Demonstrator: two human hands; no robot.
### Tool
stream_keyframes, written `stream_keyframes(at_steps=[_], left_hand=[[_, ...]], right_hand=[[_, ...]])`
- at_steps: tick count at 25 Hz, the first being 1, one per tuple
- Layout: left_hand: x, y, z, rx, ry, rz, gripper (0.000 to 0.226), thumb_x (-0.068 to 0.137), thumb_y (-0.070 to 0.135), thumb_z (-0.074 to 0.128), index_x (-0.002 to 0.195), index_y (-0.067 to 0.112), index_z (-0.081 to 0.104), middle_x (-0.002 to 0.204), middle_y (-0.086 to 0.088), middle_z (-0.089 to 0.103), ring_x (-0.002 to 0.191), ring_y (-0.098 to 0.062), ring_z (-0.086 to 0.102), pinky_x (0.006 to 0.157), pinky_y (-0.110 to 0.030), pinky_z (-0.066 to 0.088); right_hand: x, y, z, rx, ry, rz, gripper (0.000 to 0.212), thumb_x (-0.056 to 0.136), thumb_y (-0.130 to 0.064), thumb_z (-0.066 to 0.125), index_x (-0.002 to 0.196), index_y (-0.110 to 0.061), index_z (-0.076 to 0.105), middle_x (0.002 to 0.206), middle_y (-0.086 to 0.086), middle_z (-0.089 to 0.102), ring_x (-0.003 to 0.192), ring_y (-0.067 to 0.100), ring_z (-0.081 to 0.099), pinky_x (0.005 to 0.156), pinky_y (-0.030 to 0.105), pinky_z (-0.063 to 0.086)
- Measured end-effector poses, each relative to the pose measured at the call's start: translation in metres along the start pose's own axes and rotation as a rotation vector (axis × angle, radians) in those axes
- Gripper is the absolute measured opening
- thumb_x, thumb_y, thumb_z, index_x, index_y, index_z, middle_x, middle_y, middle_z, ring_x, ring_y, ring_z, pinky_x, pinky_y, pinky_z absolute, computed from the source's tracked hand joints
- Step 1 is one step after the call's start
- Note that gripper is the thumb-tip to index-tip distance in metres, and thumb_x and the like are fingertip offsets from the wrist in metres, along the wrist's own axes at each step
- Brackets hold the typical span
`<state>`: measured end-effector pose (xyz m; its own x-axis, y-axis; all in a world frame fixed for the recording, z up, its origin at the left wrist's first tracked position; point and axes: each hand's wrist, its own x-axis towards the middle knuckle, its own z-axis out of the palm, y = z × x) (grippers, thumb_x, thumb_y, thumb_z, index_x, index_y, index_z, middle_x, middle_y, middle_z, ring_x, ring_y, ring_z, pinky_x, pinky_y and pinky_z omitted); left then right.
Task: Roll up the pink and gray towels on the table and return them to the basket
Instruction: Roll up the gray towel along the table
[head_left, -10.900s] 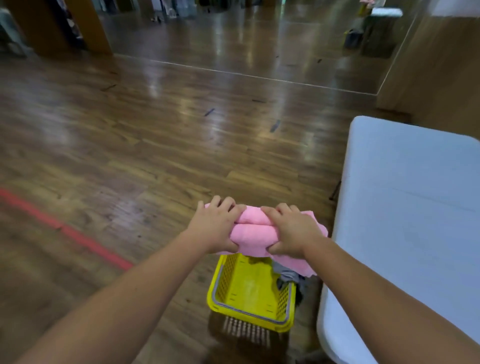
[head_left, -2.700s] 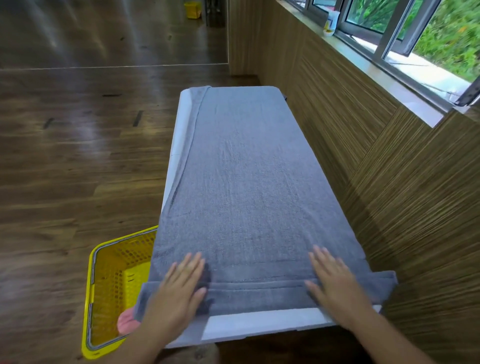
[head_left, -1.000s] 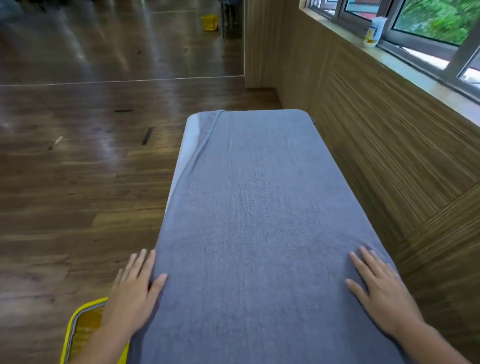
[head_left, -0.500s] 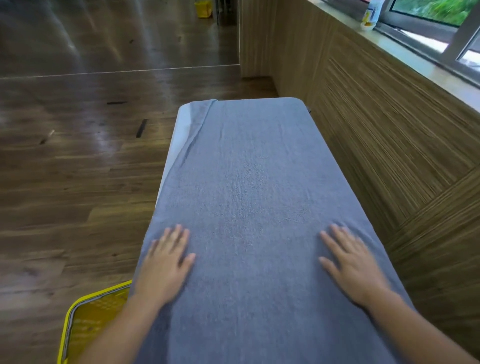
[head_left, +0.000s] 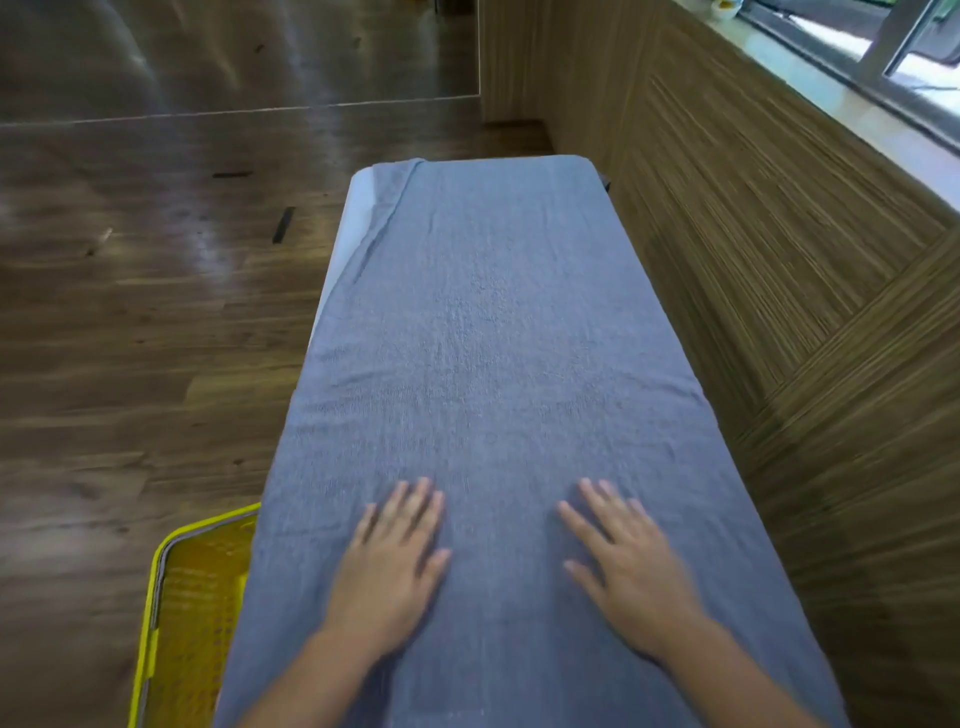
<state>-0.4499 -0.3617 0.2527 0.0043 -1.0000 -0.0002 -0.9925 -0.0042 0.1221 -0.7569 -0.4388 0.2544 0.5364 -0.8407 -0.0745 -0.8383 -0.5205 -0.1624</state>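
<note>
While the gray towel (head_left: 498, 364) lies spread flat along the full length of the table (head_left: 358, 208), I have both palms pressed on it near the table's near end — the left hand (head_left: 389, 571) left of the centre line, the right hand (head_left: 628, 577) right of it, fingers extended and splayed, neither hand gripping any fabric. The two hands are apart, with a strip of bare towel between them.

Only a narrow band of pale tabletop shows, at the far left corner, where the towel's left edge is folded over on itself. The yellow basket (head_left: 171, 597) stands on the wood floor (head_left: 130, 364) just beside the table's near left edge; its inside is largely hidden, so I cannot tell from here whether the pink towel is in it.

Hazards from this state, as I judge them:

- Uneven roll. The folded left edge at the far end adds thickness on one side; the roll would likely cone and drift toward the left edge.
- Overhang. The towel drapes past both long edges near me, so a push with flat palms could drag it off the table.
- Trapped creases. Faint ridges cross the middle of the cloth — rolling over them would lock them in.
- Loose core. With flat palms and no pinch on the near hem, the first turn may start slack.
</note>
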Motion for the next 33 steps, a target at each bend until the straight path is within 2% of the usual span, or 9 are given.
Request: stream_keyframes(at_steps=[3,5,11,16,20,22,26,30,33], left_hand=[[-0.054,-0.085,-0.014,0.051,0.008,-0.279,0.075,0.095,0.067,0.007,0.156,0.027,0.026,0.165,0.005,0.019,0.152,-0.016,0.009,0.121,-0.046,0.015],[-0.062,-0.077,-0.025,0.002,0.025,-0.406,0.081,0.093,0.069,0.004,0.156,0.022,0.025,0.165,0.001,0.018,0.152,-0.019,0.008,0.121,-0.052,0.017],[-0.08,0.098,0.0,-0.08,-0.021,0.043,0.064,0.1,0.056,0.027,0.156,0.025,0.023,0.165,0.008,0.01,0.152,-0.011,0.002,0.121,-0.042,0.01],[-0.154,-0.021,-0.002,0.034,-0.035,-0.219,0.062,0.097,0.059,0.019,0.155,0.036,0.025,0.165,0.009,0.016,0.152,-0.015,0.008,0.12,-0.048,0.017],[-0.188,-0.076,-0.022,-0.009,0.001,-0.425,0.068,0.096,0.062,0.015,0.155,0.03,0.025,0.164,0.001,0.022,0.152,-0.022,0.013,0.118,-0.056,0.022],[-0.183,-0.036,-0.022,-0.036,0.044,-0.299,0.068,0.097,0.06,0.022,0.154,0.024,0.029,0.164,0.001,0.021,0.152,-0.021,0.011,0.12,-0.052,0.016],[-0.211,0.082,0.0,-0.081,-0.009,0.38,0.068,0.093,0.049,0.05,0.153,0.024,0.032,0.165,0.004,0.021,0.151,-0.019,0.017,0.118,-0.041,0.017],[-0.241,0.021,0.0,-0.092,0.019,0.38,0.059,0.094,0.042,0.053,0.148,0.022,0.044,0.16,0.005,0.033,0.147,-0.02,0.03,0.114,-0.04,0.027],[-0.253,-0.053,-0.016,-0.07,0.107,0.253,0.044,0.101,0.031,0.039,0.14,0.017,0.054,0.151,0.001,0.048,0.137,-0.024,0.046,0.112,-0.037,0.032]], right_hand=[[-0.06,0.082,-0.015,-0.064,0.021,0.203,0.073,0.094,-0.07,0.005,0.155,-0.034,0.022,0.166,-0.001,0.012,0.153,0.018,0.004,0.123,0.041,0.01],[-0.067,0.081,-0.024,-0.058,0.035,0.259,0.079,0.093,-0.069,0.004,0.156,-0.025,0.026,0.166,0.003,0.011,0.153,0.019,0.005,0.123,0.044,0.013],[-0.079,-0.075,0.013,0.028,0.037,-0.202,0.066,0.093,-0.052,0.045,0.151,-0.021,0.038,0.163,0.004,0.023,0.15,0.022,0.022,0.118,0.042,0.013],[-0.14,0.039,-0.005,-0.029,-0.023,-0.068,0.065,0.095,-0.065,0.028,0.154,-0.04,0.019,0.165,-0.009,0.007,0.153,0.015,0.005,0.122,0.04,0.008],[-0.165,0.077,-0.03,-0.099,-0.016,0.137,0.076,0.094,-0.07,0.009,0.154,-0.028,0.031,0.164,0.003,0.023,0.151,0.019,0.014,0.12,0.046,0.022],[-0.167,0.023,-0.028,-0.03,0.043,0.131,0.07,0.093,-0.065,0.032,0.145,-0.021,0.046,0.157,0.007,0.037,0.146,0.024,0.028,0.117,0.049,0.03],[-0.186,-0.121,0.006,0.185,0.04,-0.391,0.034,0.082,-0.04,0.065,0.11,-0.022,0.063,0.122,0.003,0.058,0.113,0.023,0.054,0.095,0.039,0.048],[-0.207,-0.079,0.006,0.188,0.078,-0.295,0.031,0.078,-0.031,0.07,0.108,-0.024,0.066,0.11,-0.003,0.06,0.1,0.017,0.056,0.086,0.035,0.05],[-0.237,0.006,-0.012,0.052,0.075,-0.105,0.049,0.067,-0.02,0.08,0.114,-0.025,0.067,0.111,-0.006,0.062,0.1,0.015,0.056,0.083,0.038,0.054]])
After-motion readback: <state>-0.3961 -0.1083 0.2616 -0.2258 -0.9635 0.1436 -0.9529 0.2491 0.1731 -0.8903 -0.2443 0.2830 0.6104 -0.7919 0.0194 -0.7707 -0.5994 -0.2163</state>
